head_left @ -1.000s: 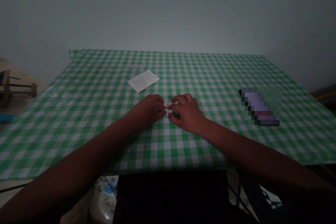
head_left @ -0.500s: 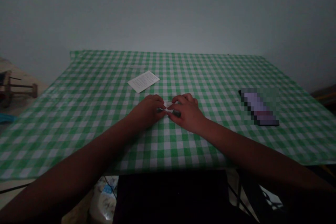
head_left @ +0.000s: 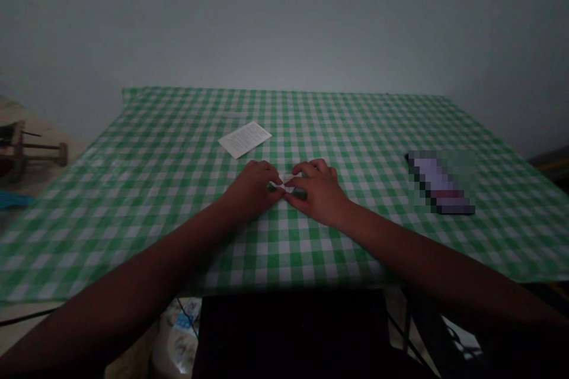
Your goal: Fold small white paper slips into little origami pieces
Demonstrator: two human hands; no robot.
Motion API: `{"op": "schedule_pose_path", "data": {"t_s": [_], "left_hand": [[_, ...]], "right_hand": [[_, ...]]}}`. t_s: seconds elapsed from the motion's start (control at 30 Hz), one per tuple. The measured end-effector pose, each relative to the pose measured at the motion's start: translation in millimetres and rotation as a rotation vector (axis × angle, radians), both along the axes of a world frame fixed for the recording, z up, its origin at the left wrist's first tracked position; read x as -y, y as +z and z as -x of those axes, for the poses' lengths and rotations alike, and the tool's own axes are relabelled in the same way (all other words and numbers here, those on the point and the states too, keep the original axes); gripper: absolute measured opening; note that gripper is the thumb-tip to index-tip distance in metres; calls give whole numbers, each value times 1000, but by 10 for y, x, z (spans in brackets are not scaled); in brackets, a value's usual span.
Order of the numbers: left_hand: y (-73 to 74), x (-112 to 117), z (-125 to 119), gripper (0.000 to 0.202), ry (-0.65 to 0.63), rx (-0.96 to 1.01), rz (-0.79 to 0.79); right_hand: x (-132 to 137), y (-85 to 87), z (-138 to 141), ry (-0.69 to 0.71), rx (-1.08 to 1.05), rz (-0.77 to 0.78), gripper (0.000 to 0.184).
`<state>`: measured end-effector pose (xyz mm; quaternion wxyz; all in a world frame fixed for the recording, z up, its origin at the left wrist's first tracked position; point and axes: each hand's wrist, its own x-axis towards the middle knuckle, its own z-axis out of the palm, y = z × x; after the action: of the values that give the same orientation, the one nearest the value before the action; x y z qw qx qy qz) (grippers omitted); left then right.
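Near the middle of the table, my left hand (head_left: 254, 190) and my right hand (head_left: 319, 194) meet almost fingertip to fingertip. Both are closed in a pinch on a small whitish piece of printed paper (head_left: 289, 189). Most of that paper is hidden behind my fingers and thumbs, so its full shape cannot be made out. Just beyond my left hand, a printed paper sheet (head_left: 245, 140) lies flat and slightly turned on the cloth.
A green and white checked tablecloth (head_left: 355, 130) covers the table. At the right lies a phone (head_left: 438, 180), its screen pixelated. A pale wall (head_left: 284, 23) stands behind the table. Wooden furniture (head_left: 38, 151) is on the floor at left.
The whole view has shifted very slightly. Both hands keep their pinch on the small paper, with only tiny finger movement.
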<state>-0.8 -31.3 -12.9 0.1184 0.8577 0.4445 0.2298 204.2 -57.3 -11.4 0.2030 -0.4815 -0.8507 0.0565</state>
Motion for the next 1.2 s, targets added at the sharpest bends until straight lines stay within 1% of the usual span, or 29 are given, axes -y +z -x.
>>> {"op": "schedule_pose_path", "data": {"t_s": [0.13, 0.3, 0.43, 0.6, 0.77, 0.83, 1.0, 1.13, 1.2], "left_hand": [[-16, -21, 0, 11, 0, 15, 10], [14, -9, 1, 7, 2, 33, 48], [23, -5, -18, 7, 15, -8, 48], [2, -80, -6, 3, 37, -44, 96], [3, -160, 82, 6, 40, -48, 134], [7, -183, 121, 6, 36, -46, 126], [3, -204, 169, 8, 76, -42, 77], [68, -132, 138, 10, 114, -2, 45], [126, -68, 98, 10, 125, 14, 78]], "right_hand": [[1, 0, -4, -7, -3, 13, 24], [-2, 7, 12, -19, 20, 16, 24], [-11, 11, 18, -25, 36, 10, 24], [-17, 30, 17, -18, 48, 16, 23], [-18, 28, 18, -16, 46, 16, 22], [-18, 18, 15, -16, 38, 9, 21], [-22, 2, 3, -7, 26, 6, 21], [-18, -3, -1, -14, 23, 9, 22], [-13, -8, 1, -15, 20, 2, 25]]}}
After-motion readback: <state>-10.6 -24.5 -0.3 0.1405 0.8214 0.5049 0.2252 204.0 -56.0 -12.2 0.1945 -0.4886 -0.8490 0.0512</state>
